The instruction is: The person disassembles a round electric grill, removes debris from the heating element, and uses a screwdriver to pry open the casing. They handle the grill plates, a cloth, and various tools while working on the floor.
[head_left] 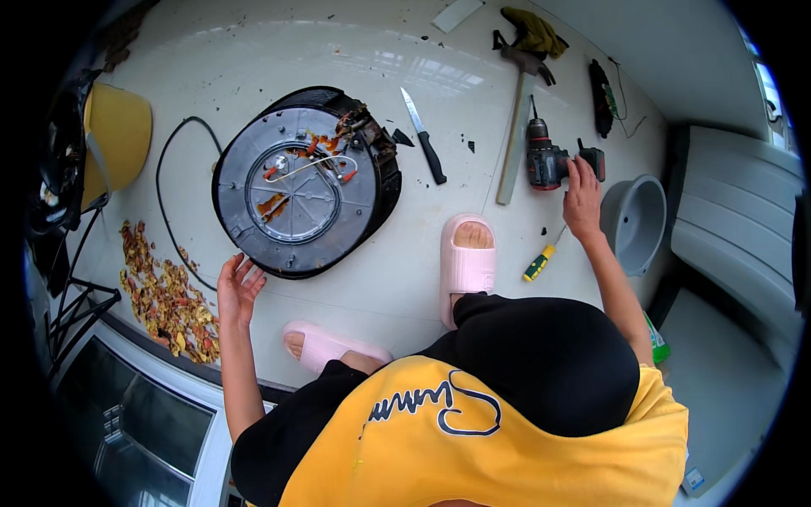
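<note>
A round black appliance [287, 220] lies with its grey underside up, showing rusty stains, a damaged corner and a pale wire with orange connectors. My left hand [241, 287] is at its lower left rim, palm up, fingers apart and holding nothing. On the right, my right hand [581, 194] reaches onto the cordless drill [547, 165], fingertips at its handle end and fingers not visibly wrapped round it. A black-handled knife [429, 152] lies between appliance and drill, beside a long-handled hammer [515, 135]. A green-and-yellow screwdriver [539, 262] lies below the drill.
A grey basin [634, 224] stands right of the drill. A yellow bucket [118, 139], a black cord [169, 160] and scattered yellow scraps [165, 296] are at left. Green-brown gloves [532, 34] and a black tool [601, 97] lie farther back. My pink slippers [467, 270] are below the appliance.
</note>
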{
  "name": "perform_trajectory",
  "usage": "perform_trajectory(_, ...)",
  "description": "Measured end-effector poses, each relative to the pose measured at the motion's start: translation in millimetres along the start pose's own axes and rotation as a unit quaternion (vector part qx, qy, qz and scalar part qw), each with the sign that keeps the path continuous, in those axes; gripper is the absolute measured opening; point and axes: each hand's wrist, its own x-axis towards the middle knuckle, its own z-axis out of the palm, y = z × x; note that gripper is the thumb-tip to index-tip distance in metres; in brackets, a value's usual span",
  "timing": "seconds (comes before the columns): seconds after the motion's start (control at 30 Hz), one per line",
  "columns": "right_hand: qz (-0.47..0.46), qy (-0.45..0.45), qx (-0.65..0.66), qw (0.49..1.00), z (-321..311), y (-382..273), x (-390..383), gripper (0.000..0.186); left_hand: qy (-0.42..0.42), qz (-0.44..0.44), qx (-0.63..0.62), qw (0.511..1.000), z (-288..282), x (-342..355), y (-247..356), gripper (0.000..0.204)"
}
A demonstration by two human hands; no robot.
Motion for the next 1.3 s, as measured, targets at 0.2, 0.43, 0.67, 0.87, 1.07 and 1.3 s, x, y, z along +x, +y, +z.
perform_trajectory(0.2, -0.03, 0.011, 0.082, 0.996, -24.4, -1.4, 36.1, 0.069, -0.004, -0.003, -0.054, 0.999, -7.6, -41.5, 20.3, 0.058)
perform_trajectory(0.43, 0.064, -0.058, 0.471, 0.878, -33.1, -96.3, 65.0, 0.046, -0.142, 0.016, -0.331, 0.933, 48.6, -86.3, 52.3, 0.069)
perform_trajectory(0.67, -0.013, -0.165, 0.587, 0.793, -23.5, -151.6, 106.4, 0.031, -0.145, 0.003, -0.342, 0.928, 68.0, -115.8, 45.3, 0.07)
perform_trajectory(0.87, -0.051, -0.156, 0.59, 0.791, -15.4, -174.0, 120.2, 0.025, -0.119, -0.012, -0.249, 0.961, 56.0, -134.5, 8.9, 0.049)
perform_trajectory(1.07, -0.102, -0.089, 0.535, 0.834, -26.5, -176.4, 137.0, 0.02, -0.054, 0.011, -0.251, 0.966, 45.8, -108.6, 8.8, 0.039)
perform_trajectory(1.3, 0.004, -0.254, 0.57, 0.781, -15.4, -204.0, 126.3, 0.023, 0.167, 0.075, -0.005, 0.983, -0.2, -22.8, -21.1, 0.044)
